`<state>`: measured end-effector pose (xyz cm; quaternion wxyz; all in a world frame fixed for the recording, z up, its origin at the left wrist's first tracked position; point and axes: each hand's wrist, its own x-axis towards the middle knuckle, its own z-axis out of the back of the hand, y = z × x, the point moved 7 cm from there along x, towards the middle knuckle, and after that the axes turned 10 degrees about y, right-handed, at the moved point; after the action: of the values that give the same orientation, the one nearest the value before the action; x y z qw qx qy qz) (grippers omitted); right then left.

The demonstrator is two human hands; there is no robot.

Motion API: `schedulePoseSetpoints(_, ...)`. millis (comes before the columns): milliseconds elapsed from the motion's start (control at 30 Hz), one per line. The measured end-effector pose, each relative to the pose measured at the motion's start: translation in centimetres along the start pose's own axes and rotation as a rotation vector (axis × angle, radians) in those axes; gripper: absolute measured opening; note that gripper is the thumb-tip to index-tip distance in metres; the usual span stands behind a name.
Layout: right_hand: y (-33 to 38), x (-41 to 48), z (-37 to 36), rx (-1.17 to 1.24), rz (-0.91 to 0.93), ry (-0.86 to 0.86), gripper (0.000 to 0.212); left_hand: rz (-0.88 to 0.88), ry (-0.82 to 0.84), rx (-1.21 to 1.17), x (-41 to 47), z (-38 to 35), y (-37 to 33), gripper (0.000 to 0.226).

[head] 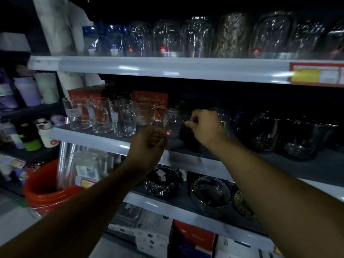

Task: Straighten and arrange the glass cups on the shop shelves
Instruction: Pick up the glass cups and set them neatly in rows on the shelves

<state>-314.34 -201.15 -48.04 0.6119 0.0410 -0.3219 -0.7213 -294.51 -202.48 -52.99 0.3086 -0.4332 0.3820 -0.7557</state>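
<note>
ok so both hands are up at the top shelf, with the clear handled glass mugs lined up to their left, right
Not quite. The left hand and the right hand are at the grey middle shelf, not the top one. The head view shows this. The clear handled glass mugs are indeed lined up to their left.

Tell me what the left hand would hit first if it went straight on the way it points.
Probably the small clear glass tumbler with a red sticker, just beyond the left hand; depth is hard to judge here.
</note>
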Motion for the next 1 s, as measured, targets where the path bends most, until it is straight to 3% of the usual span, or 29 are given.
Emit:
schedulePoseSetpoints(133, 1.4, -3.7, 1.3, 0.272, 0.078, -0.083, 0.019, 0.083, -0.027, -0.199, -1.6, 0.2, -1.1, 0.004)
schedulePoseSetpoints(267, 2.9, -8.8, 2.1, 0.720, 0.060, -0.026, 0.018, 0.295, 0.104, -0.428, -3.9, -0.6, -2.5, 0.056)
schedulePoseSetpoints(367, 4.4, -13.2, 2.5, 0.992, 0.029, 0.054, 0.016, 0.371, 0.261, -0.612, -6.4, -2.5, -5.3, 0.049)
schedulePoseSetpoints(467, 5.6, -16.2, 2.5, 1.122, 0.019, 0.180, 0.020, 0.351, 0.334, -0.726, -7.8, -3.5, -7.0, 0.060)
schedulePoseSetpoints(600, 5.3, -17.2, 4.0, 0.991, -0.033, 0.220, 0.025, 0.363, 0.259, -0.555, -8.7, -1.8, -7.9, 0.052)
schedulePoseSetpoints(700, 4.1, -16.8, 6.6, 0.657, 0.027, 0.142, 0.063, 0.370, 0.246, -0.405, -8.5, -0.4, -8.4, 0.047)
schedulePoseSetpoints(800, 3.9, -16.7, 7.0, 0.349, 0.161, 0.257, 0.086, 0.385, 0.358, -0.265, -7.6, 0.3, -9.0, 0.058)
schedulePoseSetpoints(900, 3.9, -16.4, 5.7, 0.263, 0.197, 0.435, 0.088, 0.370, 0.504, -0.106, -6.7, 0.2, -10.3, 0.047)
schedulePoseSetpoints(1000, 4.2, -15.5, 4.8, 0.202, 0.224, 0.458, 0.086, 0.353, 0.577, 0.078, -5.6, 0.3, -11.3, 0.035)
